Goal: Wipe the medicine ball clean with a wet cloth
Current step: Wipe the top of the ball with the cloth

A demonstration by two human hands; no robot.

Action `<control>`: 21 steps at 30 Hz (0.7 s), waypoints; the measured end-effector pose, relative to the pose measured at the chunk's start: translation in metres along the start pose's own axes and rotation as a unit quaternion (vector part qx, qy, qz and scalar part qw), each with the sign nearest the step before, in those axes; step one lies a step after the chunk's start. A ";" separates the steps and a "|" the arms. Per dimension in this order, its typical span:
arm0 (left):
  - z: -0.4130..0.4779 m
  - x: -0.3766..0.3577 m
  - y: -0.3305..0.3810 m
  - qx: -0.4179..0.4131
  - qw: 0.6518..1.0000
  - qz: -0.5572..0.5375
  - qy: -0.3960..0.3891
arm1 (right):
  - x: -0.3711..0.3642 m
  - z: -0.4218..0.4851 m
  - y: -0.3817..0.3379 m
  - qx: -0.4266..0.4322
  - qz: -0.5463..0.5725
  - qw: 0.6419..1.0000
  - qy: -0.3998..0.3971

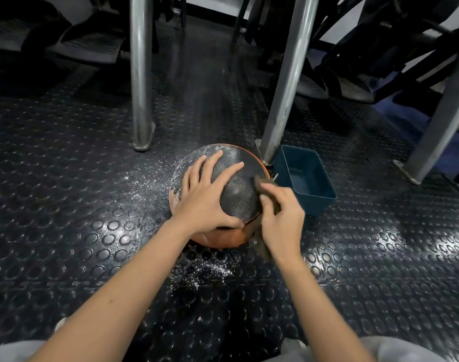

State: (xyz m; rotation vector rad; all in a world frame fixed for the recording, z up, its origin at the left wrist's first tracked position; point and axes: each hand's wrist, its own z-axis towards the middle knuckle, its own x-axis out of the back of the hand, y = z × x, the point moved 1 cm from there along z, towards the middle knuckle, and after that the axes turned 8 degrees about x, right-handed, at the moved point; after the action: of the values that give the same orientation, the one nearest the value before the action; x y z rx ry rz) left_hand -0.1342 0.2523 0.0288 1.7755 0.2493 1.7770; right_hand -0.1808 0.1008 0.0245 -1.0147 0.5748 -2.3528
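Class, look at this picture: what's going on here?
A person is wiping a medicine ball on the studded floor. The left hand rests spread on top, steadying it; the right hand grips a brown cloth against its right side. White dust shows on the ball's left side. A blue tub stands alongside.

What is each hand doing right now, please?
Left hand: open, spread flat on the medicine ball.
Right hand: holding the brown cloth against the ball's right side.
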 end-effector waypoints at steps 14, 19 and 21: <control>0.002 0.000 0.002 0.008 1.000 -0.014 0.015 | -0.004 0.016 0.005 -0.019 0.004 1.000 0.000; 0.001 0.000 0.004 0.003 1.000 -0.006 0.002 | -0.005 -0.020 -0.015 0.051 -0.012 0.998 -0.040; 0.000 -0.001 0.004 0.000 1.000 -0.003 0.006 | -0.002 -0.006 -0.004 0.043 -0.032 0.998 -0.028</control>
State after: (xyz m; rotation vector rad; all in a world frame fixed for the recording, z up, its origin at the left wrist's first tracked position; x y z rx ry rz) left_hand -0.1353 0.2479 0.0299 1.7623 0.2603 1.7840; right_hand -0.1857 0.1069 0.0217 -1.0705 0.4228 -2.3760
